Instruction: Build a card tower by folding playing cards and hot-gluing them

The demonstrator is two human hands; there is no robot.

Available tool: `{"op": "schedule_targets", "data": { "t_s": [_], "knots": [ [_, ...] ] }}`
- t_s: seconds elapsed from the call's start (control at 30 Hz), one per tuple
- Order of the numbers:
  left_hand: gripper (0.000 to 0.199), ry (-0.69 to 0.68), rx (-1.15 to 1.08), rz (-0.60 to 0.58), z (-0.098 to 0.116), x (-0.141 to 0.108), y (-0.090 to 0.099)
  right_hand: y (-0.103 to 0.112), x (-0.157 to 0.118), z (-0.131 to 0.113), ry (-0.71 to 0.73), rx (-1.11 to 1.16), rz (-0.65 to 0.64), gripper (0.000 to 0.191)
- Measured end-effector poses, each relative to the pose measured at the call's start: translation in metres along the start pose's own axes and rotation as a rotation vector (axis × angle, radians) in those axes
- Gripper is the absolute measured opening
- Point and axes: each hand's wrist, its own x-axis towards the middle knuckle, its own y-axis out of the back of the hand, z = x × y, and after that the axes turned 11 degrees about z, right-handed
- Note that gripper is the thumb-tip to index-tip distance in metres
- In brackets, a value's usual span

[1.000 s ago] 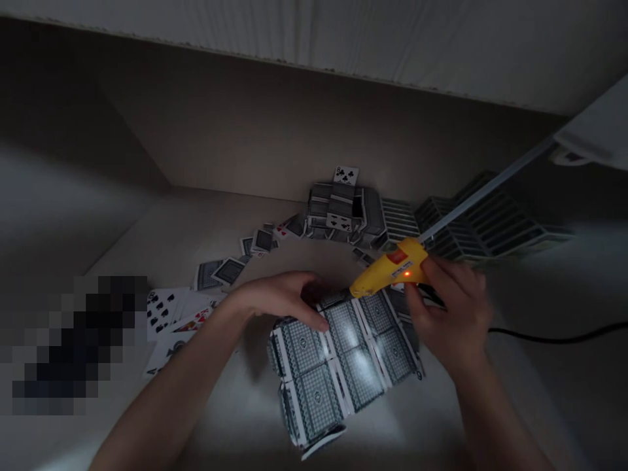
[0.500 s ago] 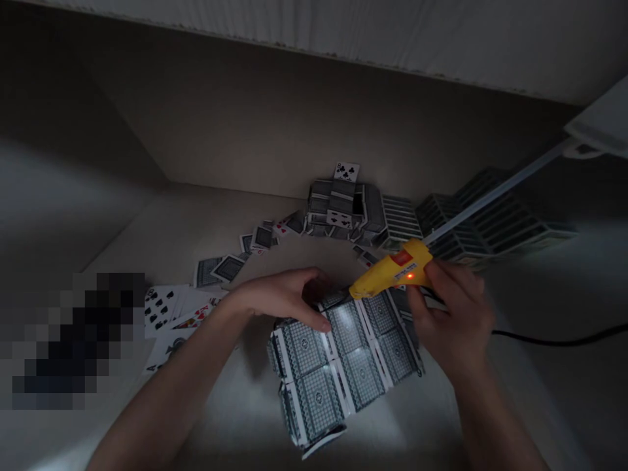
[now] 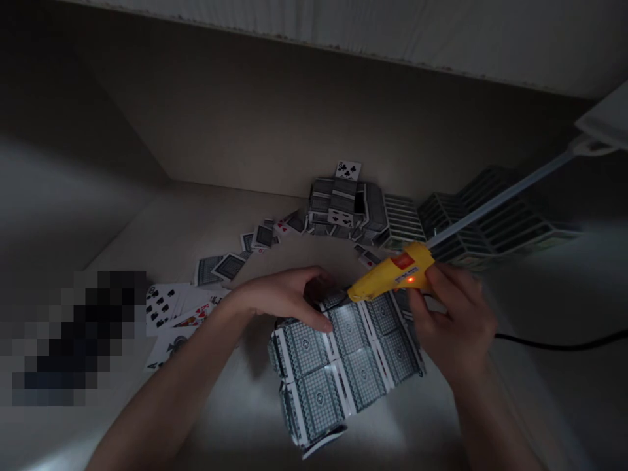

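Observation:
My right hand [image 3: 454, 317] is closed around a yellow glue gun [image 3: 392, 271] with a lit red light and a long translucent glue stick [image 3: 500, 196] out of its back. Its nozzle points at the upper edge of a structure built of playing cards [image 3: 343, 366], patterned backs facing up. At that edge my left hand [image 3: 289, 297] grips the card structure, thumb on top; the other fingers are partly hidden behind it. Whether the nozzle touches the cards I cannot tell.
A second card structure [image 3: 343, 203] stands by the back wall, with dark slatted pieces [image 3: 490, 216] to its right. Loose playing cards [image 3: 228, 267] lie left and behind. A black cord [image 3: 554, 343] runs off right. A ledge [image 3: 314, 33] crosses overhead.
The glue gun's nozzle has shifted very slightly left and down along the card edge. Both hands keep their holds, and the card structure stays nearly still.

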Motion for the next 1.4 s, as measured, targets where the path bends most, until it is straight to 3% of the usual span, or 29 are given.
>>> {"op": "schedule_targets", "data": {
  "t_s": [0.67, 1.4],
  "knots": [
    [0.085, 0.005, 0.039, 0.007, 0.002, -0.001, 0.000, 0.000, 0.005, -0.007, 0.033, 0.011, -0.009, 0.023],
    [0.075, -0.023, 0.067, 0.014, 0.005, -0.003, 0.000, -0.002, 0.005, -0.010, 0.008, 0.036, -0.007, 0.029]
  ]
}}
